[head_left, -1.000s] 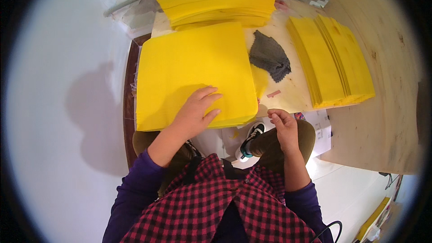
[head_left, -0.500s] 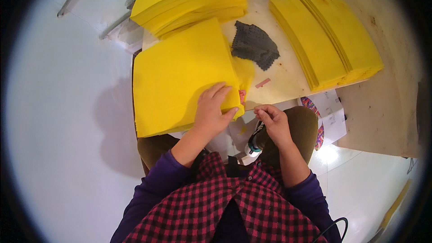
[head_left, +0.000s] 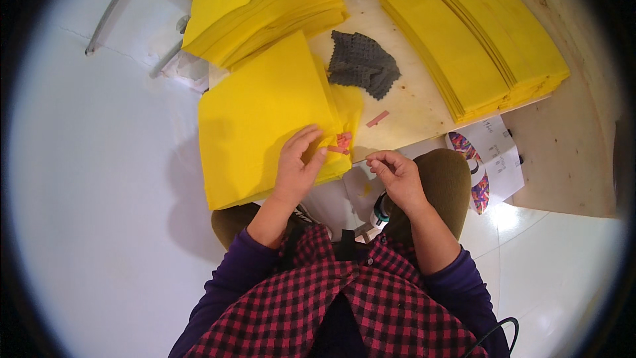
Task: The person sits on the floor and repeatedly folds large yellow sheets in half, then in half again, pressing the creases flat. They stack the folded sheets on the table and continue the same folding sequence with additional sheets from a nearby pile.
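Observation:
My left hand (head_left: 297, 163) rests on the near right corner of a stack of yellow fabric sheets (head_left: 258, 113), its thumb and fingers apart. The top sheet's edge is rumpled beside the fingertips. Right there lie small pinkish-red strips (head_left: 343, 143) in a little heap. My right hand (head_left: 399, 177) hovers off the table's front edge, above my knee. Its thumb and forefinger are pressed together; anything between them is too small to make out. A single pink strip (head_left: 378, 118) lies on the table farther right.
A dark grey cloth (head_left: 364, 65) with zigzag edges lies mid-table. Behind the near stack rises a thicker yellow pile (head_left: 265, 16). Long yellow folded stacks (head_left: 457, 46) occupy the right of the wooden table (head_left: 414, 109). Below it stands a white box (head_left: 500, 159) with a colourful pattern.
My left hand has gone from lying flat to a more curled pose. The corner beside it is now rumpled, and more pink strips show. My right hand has barely moved; the view has shifted slightly.

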`<act>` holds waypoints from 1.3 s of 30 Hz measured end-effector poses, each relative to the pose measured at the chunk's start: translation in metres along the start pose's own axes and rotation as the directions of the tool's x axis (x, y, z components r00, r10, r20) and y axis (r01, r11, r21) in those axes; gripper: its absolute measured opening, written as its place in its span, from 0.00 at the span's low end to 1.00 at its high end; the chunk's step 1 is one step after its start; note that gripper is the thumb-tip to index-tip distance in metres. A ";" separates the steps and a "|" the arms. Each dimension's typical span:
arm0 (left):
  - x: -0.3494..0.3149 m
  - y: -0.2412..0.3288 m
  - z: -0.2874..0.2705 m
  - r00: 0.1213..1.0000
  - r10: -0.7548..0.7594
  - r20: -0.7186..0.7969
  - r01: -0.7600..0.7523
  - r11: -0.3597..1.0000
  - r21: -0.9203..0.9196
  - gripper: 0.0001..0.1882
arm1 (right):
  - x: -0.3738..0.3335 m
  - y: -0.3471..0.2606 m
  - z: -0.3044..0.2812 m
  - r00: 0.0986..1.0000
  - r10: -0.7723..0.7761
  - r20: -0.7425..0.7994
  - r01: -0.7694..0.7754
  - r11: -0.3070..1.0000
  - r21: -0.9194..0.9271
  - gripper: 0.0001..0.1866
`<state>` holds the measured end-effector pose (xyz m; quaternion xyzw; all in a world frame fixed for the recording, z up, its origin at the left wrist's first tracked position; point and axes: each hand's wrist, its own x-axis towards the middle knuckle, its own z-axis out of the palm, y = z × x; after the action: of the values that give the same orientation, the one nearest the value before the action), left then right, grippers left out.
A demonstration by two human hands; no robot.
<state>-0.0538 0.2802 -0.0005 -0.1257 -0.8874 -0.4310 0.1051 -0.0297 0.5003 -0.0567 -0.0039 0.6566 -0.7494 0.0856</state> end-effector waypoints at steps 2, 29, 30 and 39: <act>0.000 -0.002 0.001 1.000 0.009 -0.010 -0.009 1.000 -0.009 0.14 | 0.000 -0.001 0.000 1.000 0.001 0.000 -0.001 1.000 -0.007 0.08; -0.002 -0.015 -0.002 0.947 -0.321 -0.024 0.290 0.883 -0.370 0.16 | 0.019 -0.056 0.010 0.966 -0.247 0.081 0.259 0.879 -0.400 0.12; -0.002 -0.015 -0.002 0.945 -0.327 -0.031 0.297 0.890 -0.345 0.16 | 0.028 -0.063 0.013 0.945 -0.304 0.121 0.326 0.834 -0.445 0.13; -0.003 -0.017 0.001 0.950 -0.304 -0.077 0.257 0.896 -0.361 0.15 | 0.082 -0.090 0.050 0.821 -0.311 0.479 0.558 0.612 -0.560 0.25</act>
<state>-0.0567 0.2708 -0.0145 0.0159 -0.7974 -0.5984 0.0763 -0.1158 0.4511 0.0303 -0.3235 0.8369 -0.4415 0.0007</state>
